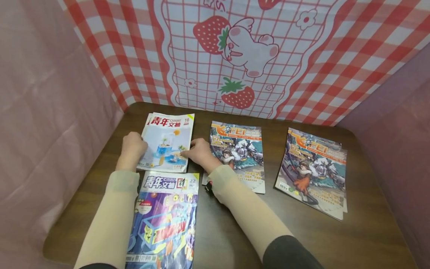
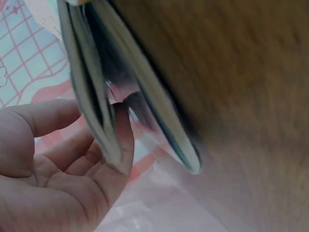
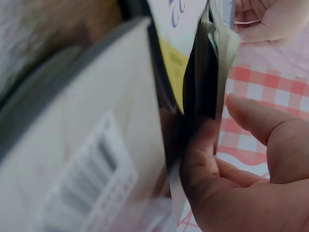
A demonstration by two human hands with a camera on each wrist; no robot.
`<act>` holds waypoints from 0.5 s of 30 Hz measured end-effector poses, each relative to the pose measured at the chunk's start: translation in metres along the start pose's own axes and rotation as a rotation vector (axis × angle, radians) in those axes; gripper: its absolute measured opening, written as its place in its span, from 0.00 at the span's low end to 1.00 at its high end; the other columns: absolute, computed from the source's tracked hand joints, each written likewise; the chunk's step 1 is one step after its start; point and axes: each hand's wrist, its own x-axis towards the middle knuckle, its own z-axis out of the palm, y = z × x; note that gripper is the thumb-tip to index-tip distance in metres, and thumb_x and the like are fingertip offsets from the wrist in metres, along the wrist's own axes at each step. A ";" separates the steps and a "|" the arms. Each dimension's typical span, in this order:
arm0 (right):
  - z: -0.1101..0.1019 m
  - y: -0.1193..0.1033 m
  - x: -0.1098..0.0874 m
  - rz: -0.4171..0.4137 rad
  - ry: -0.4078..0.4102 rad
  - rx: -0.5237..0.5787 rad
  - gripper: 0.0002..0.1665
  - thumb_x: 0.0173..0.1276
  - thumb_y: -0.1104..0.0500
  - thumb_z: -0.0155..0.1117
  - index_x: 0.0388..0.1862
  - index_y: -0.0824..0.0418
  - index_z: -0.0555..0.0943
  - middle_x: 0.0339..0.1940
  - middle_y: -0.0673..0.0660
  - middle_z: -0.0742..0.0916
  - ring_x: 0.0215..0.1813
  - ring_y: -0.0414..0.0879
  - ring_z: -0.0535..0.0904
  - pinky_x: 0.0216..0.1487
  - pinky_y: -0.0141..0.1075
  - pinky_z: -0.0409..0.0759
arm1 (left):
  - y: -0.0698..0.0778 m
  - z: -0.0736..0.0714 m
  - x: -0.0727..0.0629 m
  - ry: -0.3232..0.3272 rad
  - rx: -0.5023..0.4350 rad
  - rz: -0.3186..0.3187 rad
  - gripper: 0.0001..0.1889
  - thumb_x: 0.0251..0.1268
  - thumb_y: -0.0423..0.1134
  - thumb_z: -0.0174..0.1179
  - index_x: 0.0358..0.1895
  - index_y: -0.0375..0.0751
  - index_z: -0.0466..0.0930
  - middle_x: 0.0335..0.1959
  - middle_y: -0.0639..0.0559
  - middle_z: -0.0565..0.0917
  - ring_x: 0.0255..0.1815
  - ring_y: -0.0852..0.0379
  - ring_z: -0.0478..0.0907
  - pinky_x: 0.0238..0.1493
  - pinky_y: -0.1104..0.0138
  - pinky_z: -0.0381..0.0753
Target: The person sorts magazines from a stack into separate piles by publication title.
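A magazine (image 1: 168, 144) with a pale-blue island cover and red title lies at the far left of the table, on top of at least one other copy. My left hand (image 1: 132, 147) grips its left edge. In the left wrist view, the left hand's fingers (image 2: 123, 145) reach under the upper magazines, with a lower one apart beneath. Along the right edge, my right hand (image 1: 201, 152) pinches the same magazine; its thumb (image 3: 253, 113) is above and its fingers curl beneath. Just below lies a purple, colourful magazine (image 1: 164, 220), partly covered by my left forearm.
A comic-style magazine (image 1: 248, 153) lies right of my right hand, partly under that forearm. Farther right sits a slightly fanned stack of similar magazines (image 1: 312, 172). The brown wooden table (image 1: 228, 231) meets a red-checked strawberry cloth (image 1: 218, 67) at the back.
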 end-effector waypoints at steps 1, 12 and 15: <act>-0.002 0.000 -0.001 0.007 -0.006 -0.003 0.20 0.63 0.55 0.77 0.47 0.67 0.85 0.31 0.54 0.87 0.32 0.46 0.82 0.33 0.38 0.81 | 0.001 0.000 -0.001 -0.003 0.009 -0.003 0.14 0.62 0.30 0.53 0.42 0.18 0.80 0.42 0.24 0.80 0.42 0.33 0.76 0.46 0.44 0.80; -0.015 0.007 -0.011 -0.047 0.011 -0.002 0.26 0.69 0.55 0.71 0.60 0.68 0.80 0.46 0.59 0.87 0.46 0.51 0.83 0.43 0.42 0.83 | 0.015 -0.003 -0.011 -0.030 0.056 0.024 0.20 0.68 0.37 0.53 0.49 0.17 0.77 0.42 0.25 0.79 0.40 0.34 0.77 0.43 0.44 0.81; -0.018 0.010 -0.014 -0.067 0.033 0.022 0.25 0.70 0.56 0.71 0.62 0.67 0.80 0.43 0.56 0.86 0.45 0.49 0.83 0.43 0.42 0.83 | 0.023 -0.001 -0.014 -0.022 0.025 0.058 0.22 0.70 0.39 0.53 0.52 0.17 0.77 0.47 0.23 0.79 0.46 0.33 0.77 0.50 0.42 0.80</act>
